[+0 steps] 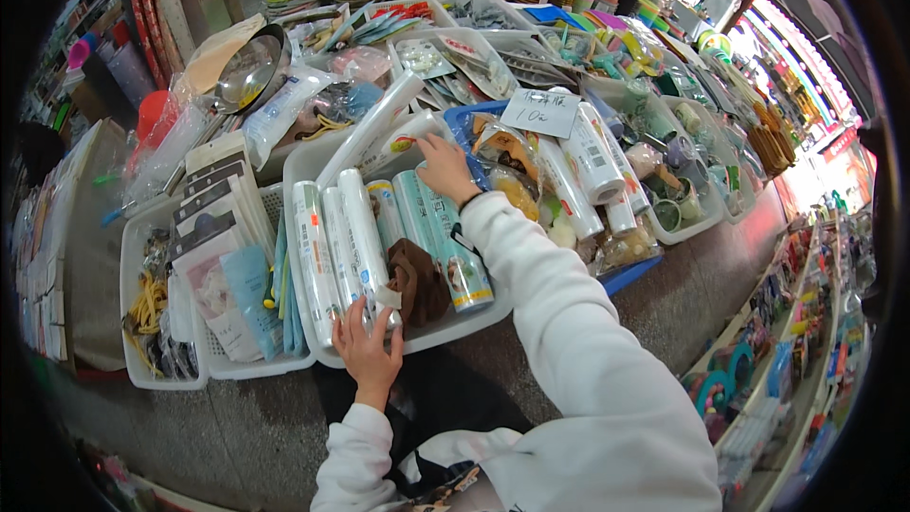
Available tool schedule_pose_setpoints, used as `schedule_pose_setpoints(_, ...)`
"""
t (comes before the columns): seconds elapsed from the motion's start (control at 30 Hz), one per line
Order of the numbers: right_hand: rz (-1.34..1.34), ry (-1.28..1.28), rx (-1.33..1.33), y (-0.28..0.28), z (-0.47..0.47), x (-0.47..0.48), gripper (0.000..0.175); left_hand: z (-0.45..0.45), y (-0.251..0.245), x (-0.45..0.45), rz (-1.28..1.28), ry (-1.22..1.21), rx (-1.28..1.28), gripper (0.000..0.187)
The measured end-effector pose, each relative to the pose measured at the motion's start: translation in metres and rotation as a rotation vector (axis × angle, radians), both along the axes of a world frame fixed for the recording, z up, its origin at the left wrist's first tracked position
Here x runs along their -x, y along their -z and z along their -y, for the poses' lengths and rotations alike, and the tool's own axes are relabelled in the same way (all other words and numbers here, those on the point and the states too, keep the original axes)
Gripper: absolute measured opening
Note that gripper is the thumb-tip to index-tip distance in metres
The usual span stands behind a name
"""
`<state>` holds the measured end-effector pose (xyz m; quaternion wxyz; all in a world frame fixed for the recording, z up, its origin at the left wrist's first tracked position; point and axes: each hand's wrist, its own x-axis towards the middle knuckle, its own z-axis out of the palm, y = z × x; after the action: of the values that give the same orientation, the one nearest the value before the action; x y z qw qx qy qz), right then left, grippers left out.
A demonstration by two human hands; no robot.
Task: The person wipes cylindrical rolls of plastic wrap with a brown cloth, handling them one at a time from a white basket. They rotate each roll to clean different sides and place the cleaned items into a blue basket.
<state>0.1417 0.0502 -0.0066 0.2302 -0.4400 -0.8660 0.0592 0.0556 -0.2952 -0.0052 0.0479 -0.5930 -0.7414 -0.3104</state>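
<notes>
A translucent plastic bin point(455, 331) stands before me with several plastic-wrapped rolls inside. My left hand point(368, 345) rests with fingers apart on the near ends of the white rolls point(361, 249) at the bin's left side. My right hand point(446, 169) reaches over to the far ends of the teal-wrapped rolls point(455, 249); its fingertips are close to a white roll point(398, 141) lying slantwise along the back. Whether those fingers grip anything is unclear. Between the white and teal rolls sits a crumpled brown cloth point(416, 283). Another white roll point(377, 121) leans over the bin's back left rim.
To the right, a blue basket point(629, 276) holds bagged goods, more white rolls point(591, 149) and a handwritten card point(540, 112). Packaged items fill a white basket point(259, 368) on the left. A metal pan point(249, 75) lies behind. Stocked shelves point(789, 341) line the right side.
</notes>
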Motion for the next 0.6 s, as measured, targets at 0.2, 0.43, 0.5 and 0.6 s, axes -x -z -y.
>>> schedule_pose_setpoints(0.2, -0.229, 0.146, -0.208, -0.065, -0.015, -0.102, 0.045, 0.001, 0.006, 0.000, -0.051, 0.008, -0.040, 0.031)
schedule_pose_setpoints(0.43, -0.115, 0.756, -0.002, -0.122, -0.079, -0.214, 0.067, 0.003, 0.003, -0.004, -0.020, 0.012, -0.019, 0.031)
schedule_pose_setpoints(0.5, -0.122, 0.772, 0.101, -0.115, -0.090, -0.218, 0.067, 0.004, 0.003, -0.004, -0.025, 0.013, -0.018, 0.030)
schedule_pose_setpoints(0.6, -0.163, 0.771, 0.070, -0.098, -0.099, -0.210, 0.053, 0.005, 0.004, -0.005, -0.035, 0.010, -0.008, 0.031)
